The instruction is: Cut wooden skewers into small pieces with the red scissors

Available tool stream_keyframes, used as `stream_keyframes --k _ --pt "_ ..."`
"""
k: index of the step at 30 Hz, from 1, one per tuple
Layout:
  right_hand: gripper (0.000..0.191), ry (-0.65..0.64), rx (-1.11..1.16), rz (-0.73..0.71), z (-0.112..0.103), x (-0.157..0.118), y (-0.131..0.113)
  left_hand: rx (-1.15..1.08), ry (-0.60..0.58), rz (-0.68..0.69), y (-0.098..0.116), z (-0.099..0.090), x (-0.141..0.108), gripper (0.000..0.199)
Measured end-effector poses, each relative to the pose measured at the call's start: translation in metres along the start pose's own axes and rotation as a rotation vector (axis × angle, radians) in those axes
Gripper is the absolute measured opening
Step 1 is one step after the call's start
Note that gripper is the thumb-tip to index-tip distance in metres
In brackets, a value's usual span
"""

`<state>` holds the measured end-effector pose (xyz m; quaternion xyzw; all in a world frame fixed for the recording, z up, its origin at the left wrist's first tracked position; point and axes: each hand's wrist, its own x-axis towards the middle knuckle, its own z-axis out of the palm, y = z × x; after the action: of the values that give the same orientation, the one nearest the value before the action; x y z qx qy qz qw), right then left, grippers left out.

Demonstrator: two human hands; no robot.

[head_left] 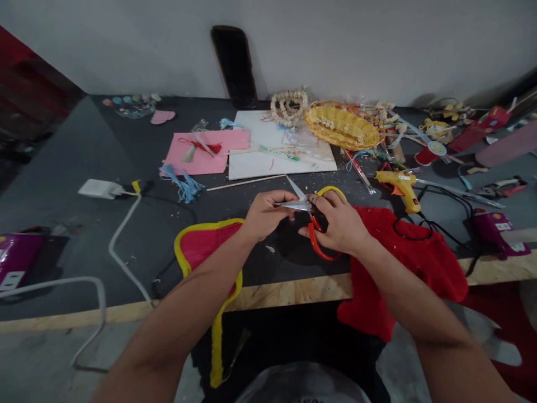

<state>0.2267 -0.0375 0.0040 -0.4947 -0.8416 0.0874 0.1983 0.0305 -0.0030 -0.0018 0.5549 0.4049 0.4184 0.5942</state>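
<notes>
From where I stand, the person has a pair of scissors (298, 206) raised just over the near part of the dark counter (71, 162), its blades spread apart and pointing toward the left hand (271, 212). The right hand (339, 221) has its grip wrapped about the handles, one red loop hanging below the fingers. The left hand's fingertips are drawn together right by the blades; whether that grip has something pinched in it, I can't tell. A yellow-edged pink piece (205, 246) lies beneath the left forearm, while a red cloth (419, 263) is under the right one, drooping over the counter's edge. Just beyond the hands there's a thin stick (247, 183), with blue tassels (188, 189) near its left end. Behind it sit a pink sheet (176, 151) and a white board (247, 165), and a yellow wicker basket (371, 131) farther right. A yellow glue gun (398, 182) rests near the red cloth, a spool of red thread (428, 154) past it. A dark phone (235, 67) leans upright against the wall (146, 45).
</notes>
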Motion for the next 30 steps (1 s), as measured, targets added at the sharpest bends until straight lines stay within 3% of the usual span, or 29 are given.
stream_keyframes --k 8,15,22,30 --pt "0.063 0.007 0.004 0.010 -0.0003 -0.0018 -0.0028 -0.052 0.010 -0.009 -0.0014 0.0024 0.0000 0.004" --pt "0.061 -0.019 -0.008 0.068 -0.0031 -0.0024 -0.0069 -0.036 0.063 0.029 -0.0025 0.0045 -0.0012 0.019" --pt "0.065 -0.018 -0.014 0.041 -0.0033 0.0000 -0.0044 0.018 0.012 0.027 -0.0013 0.0010 -0.0001 0.003" --pt "0.068 -0.012 0.004 -0.001 -0.0010 0.0004 0.0001 0.037 -0.015 0.009 -0.0001 0.0011 -0.0005 0.001"
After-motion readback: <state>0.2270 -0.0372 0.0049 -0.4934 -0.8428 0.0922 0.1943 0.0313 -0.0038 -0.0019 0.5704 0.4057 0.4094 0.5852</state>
